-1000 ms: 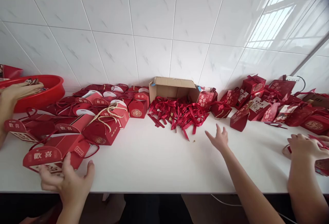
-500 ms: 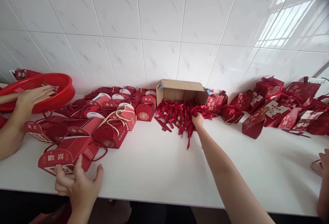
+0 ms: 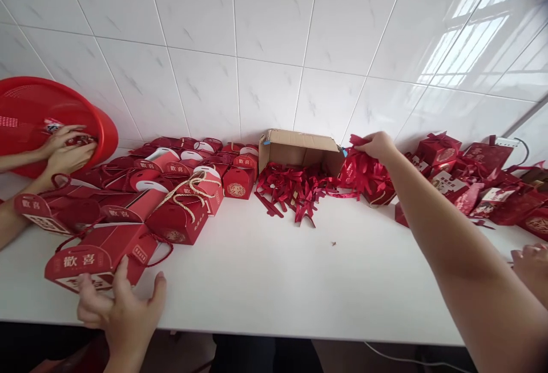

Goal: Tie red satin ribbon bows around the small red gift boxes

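My left hand (image 3: 124, 310) is open, fingers spread, its fingertips touching the front of a red box (image 3: 96, 256) with a dark red cord handle near the table's front edge. My right hand (image 3: 377, 147) is raised at the right of the cardboard box (image 3: 303, 140), closed on a bunch of dark red ribbons (image 3: 366, 173) that hang below its fingers. More loose ribbons (image 3: 295, 184) spill out of the open side of the cardboard box onto the white table (image 3: 274, 281).
Many red boxes (image 3: 240, 181) stand left of the cardboard box. Another person's hands (image 3: 71, 153) are in a tilted red basin (image 3: 107, 133) at the left. Red gift bags (image 3: 483, 159) crowd the right; another person's hand (image 3: 531, 267) shows at the right edge.
My right hand has lifted a bunch of ribbons from the pile and moved right. My left hand still rests at the red box. The basin now stands more tilted, with two hands in it.
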Demonstrator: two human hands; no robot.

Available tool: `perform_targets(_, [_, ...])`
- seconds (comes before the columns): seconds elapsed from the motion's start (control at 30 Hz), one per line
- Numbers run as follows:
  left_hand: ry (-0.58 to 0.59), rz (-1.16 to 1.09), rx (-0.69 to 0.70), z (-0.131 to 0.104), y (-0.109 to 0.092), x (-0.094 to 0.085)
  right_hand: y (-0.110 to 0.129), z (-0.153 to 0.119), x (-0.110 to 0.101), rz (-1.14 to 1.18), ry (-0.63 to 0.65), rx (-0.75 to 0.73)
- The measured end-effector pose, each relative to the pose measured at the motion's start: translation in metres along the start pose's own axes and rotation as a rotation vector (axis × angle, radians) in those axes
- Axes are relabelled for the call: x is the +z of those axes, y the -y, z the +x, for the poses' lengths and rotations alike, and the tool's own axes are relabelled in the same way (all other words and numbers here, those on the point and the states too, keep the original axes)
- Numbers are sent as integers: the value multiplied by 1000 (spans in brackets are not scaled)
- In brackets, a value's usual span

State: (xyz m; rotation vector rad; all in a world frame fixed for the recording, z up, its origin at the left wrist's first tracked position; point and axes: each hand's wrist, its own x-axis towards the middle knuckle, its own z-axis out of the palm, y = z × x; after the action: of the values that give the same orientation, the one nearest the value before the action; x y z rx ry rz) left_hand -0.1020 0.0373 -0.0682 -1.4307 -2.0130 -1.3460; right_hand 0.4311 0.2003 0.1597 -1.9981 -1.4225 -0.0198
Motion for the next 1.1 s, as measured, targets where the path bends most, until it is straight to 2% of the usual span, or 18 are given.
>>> perform_targets(0.1, [-13,2,0,-1,1,0,44,4,-22,-40,36,-78])
perform_targets(0.23, [-28,20,19,-1,4,1,116,-5,-34,-58,119,-338])
perform_targets(0.4, [-5,37,-1,-1,3,-2,192,-11,-47,87,-88,-479])
perform_targets(0.53, [0,52,33,0,3,-2,224,-1,-58,233,-244,-563])
perform_targets(0.67, [-4,73,59,0,4,-1,235,10,-54,189,-353,-695])
perform_targets(0.77, [5,70,34,0,3,-2,229,12,-35,80,-367,-706])
perform_targets(0.8, [16,65,24,0,2,-3,224,12,-27,35,-336,-713])
perform_targets(0.87, [52,57,4,0,-1,-5,211,10,-10,-50,-161,-741])
perform_targets(0.97, [76,45,-13,-1,-3,-7,184,3,9,-228,315,-764])
perform_targets(1.0, [66,38,-15,-1,-2,-7,175,1,12,-261,397,-740])
perform_targets(1.03, [56,29,-14,-2,-1,-7,166,-1,13,-266,416,-701])
perform_targets(1.1, [12,-9,-16,0,3,-7,150,-6,11,-244,360,-621])
